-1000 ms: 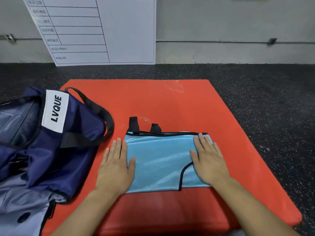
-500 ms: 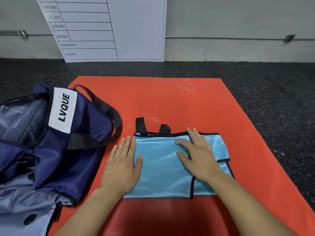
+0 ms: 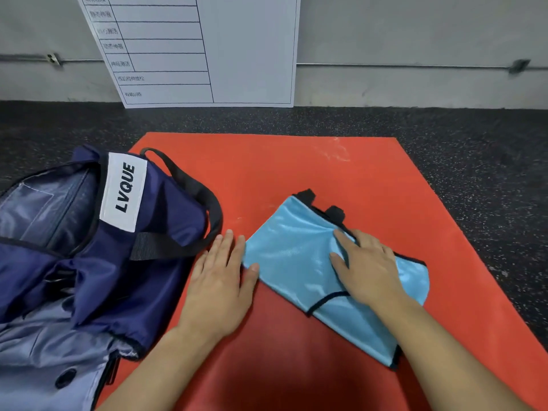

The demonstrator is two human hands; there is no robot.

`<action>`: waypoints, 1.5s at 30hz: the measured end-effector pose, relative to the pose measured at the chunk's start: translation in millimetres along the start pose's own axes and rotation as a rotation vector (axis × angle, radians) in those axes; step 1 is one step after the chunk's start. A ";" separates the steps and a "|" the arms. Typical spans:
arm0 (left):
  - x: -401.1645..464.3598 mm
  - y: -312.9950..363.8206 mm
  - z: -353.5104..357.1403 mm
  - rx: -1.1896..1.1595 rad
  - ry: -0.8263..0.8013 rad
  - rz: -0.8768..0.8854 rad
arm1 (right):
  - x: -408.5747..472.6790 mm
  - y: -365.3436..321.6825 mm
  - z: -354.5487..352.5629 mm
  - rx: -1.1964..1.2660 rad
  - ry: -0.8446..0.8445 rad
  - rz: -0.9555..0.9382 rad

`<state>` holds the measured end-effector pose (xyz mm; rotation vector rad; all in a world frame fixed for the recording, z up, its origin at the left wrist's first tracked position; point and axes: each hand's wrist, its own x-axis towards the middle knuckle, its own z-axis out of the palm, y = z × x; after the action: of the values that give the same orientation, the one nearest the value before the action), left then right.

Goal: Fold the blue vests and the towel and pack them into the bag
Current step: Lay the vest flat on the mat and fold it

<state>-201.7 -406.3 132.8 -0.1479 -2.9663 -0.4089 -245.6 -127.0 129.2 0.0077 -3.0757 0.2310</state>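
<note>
The folded light-blue mesh vest with black trim (image 3: 299, 256) lies skewed on the red-orange foam mat (image 3: 296, 173), one corner pointing at the left hand (image 3: 221, 287), its black straps toward the mat's far side. The right hand (image 3: 366, 269) lies flat on top of the vest, fingers spread and straight, pressing the fabric down. The left hand rests open on the mat, thumb tip touching the vest's left corner, fingers near the navy-blue fabric bag with a white LVQUE label (image 3: 124, 232). The bag overlaps the mat's left edge, its mouth gaping open. Bare mat spreads beyond the vest up to the far edge, and in front toward the person. Dark speckled floor (image 3: 474, 143) borders the mat.
</note>
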 end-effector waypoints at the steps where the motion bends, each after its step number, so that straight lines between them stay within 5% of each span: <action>1: -0.9 1.6 -1.5 -0.003 -0.008 0.003 | -2.3 8.2 -3.8 -0.035 -0.016 0.042; 12: -15.7 14.6 -3.5 -0.014 -0.067 0.109 | -57.3 76.8 -40.9 -0.038 -0.050 0.054; 20: -32.3 42.4 -1.9 -0.072 -0.129 0.358 | -112.3 108.3 -57.2 0.436 -0.264 -0.239; 25: -47.4 56.8 -0.7 -0.048 -0.237 0.576 | -130.2 121.2 -59.8 0.322 -0.179 -0.350; 29: -62.8 66.1 0.3 -0.031 -0.319 0.617 | -132.9 113.2 -53.3 0.225 -0.286 -0.403; 34: -71.1 60.3 3.5 -0.047 -0.358 0.647 | -125.3 114.8 -48.9 0.169 -0.132 -0.469; 41: -61.7 42.4 3.8 -0.162 -0.115 0.753 | -117.5 117.4 -61.1 0.123 -0.297 -0.516; 45: -58.0 39.2 5.9 -0.177 -0.103 0.771 | -114.7 121.6 -56.8 0.136 -0.170 -0.541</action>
<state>-140.8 -371.6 128.4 -1.2952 -2.6672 -0.5464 -129.0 1.8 160.6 0.8895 -3.0601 0.4199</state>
